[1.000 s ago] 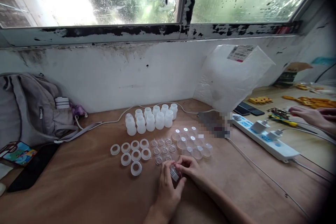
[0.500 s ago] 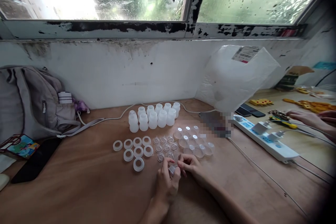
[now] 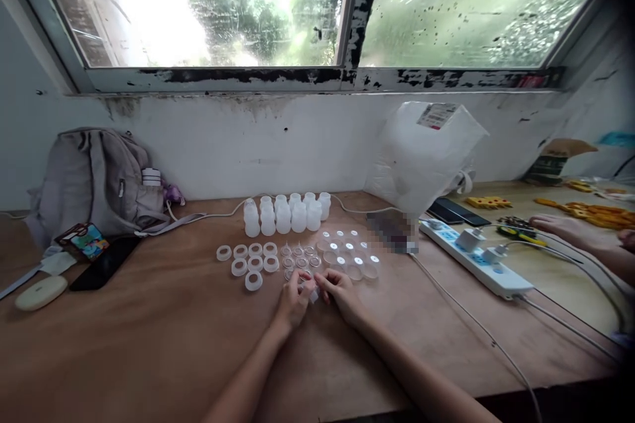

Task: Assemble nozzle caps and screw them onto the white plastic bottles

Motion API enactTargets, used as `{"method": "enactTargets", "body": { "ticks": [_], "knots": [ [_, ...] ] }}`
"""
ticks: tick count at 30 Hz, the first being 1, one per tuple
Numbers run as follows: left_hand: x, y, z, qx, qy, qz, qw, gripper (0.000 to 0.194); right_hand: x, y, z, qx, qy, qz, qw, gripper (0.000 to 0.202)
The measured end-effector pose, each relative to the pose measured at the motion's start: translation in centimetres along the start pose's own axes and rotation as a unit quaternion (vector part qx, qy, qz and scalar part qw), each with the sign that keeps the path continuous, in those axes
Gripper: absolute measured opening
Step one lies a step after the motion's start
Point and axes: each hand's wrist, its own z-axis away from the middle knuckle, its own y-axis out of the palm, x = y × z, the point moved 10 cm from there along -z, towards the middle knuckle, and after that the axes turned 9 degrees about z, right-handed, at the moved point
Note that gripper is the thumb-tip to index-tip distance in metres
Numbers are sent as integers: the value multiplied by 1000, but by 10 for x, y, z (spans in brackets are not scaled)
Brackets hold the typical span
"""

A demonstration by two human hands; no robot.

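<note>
The head view looks down on a brown wooden tabletop (image 3: pixel 149 337) with a smooth, matt grain, set against a stained white wall under a rain-spotted window (image 3: pixel 223 6) whose dark frame is peeling.

Taking the cluster of small white plastic bottles (image 3: pixel 288 215) as landmark: just in front of it and to the left lie white plastic rings (image 3: pixel 248 263), round and open in the middle; straight in front lie tiny clear nozzle pieces (image 3: pixel 299 256); in front and to the right sit clear domed caps (image 3: pixel 350 254), glossy and rounded. Far left of the bottles a grey fabric backpack (image 3: pixel 94 178) slumps against the wall. To their right leans a white plastic bag (image 3: pixel 426 152), and beyond it a white power strip (image 3: pixel 473 258) with plugs in it.

In front of the bottles, past the nozzle pieces, the left hand (image 3: pixel 292 301) and right hand (image 3: pixel 342 291) meet, fingers curled narrow, pinching one small clear piece (image 3: pixel 312 293) between them; its shape is too small to tell.

Far right of the bottles, another person's hand (image 3: pixel 565 230) rests flat on the table.
</note>
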Motion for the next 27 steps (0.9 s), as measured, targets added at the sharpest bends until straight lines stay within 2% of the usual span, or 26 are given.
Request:
{"method": "enactTargets", "body": {
  "ticks": [4,8,13,16,18,19,20,24,27],
  "knots": [
    [-2,1,2,4,15,-13,1000,27,-1,0,3,-2,-23,-4,1000,33],
    [-9,-1,5,-14,39,-34,999,30,2,-1,4,-1,-38,-9,999,32],
    [-14,1,9,-30,63,-99,993,34,6,0,5,16,-43,-31,998,36],
    [-22,-4,8,-44,82,-147,985,32,8,-5,5,-1,-46,-37,998,38],
    [-36,-15,1,-74,107,-215,968,29,7,-10,3,-22,-48,-39,998,39],
    [-48,-23,-4,-98,126,-308,938,28,6,-12,2,-30,-48,-37,998,39],
    [-56,-32,-12,-116,127,-347,922,27,4,-14,0,-36,-47,-32,998,38],
    [-81,-74,-57,-172,92,-412,890,30,-2,-16,-4,-47,-39,-3,998,35],
    [-89,-95,-87,-201,56,-447,870,35,-1,-14,-4,-41,-42,8,998,34]
  ]
}}
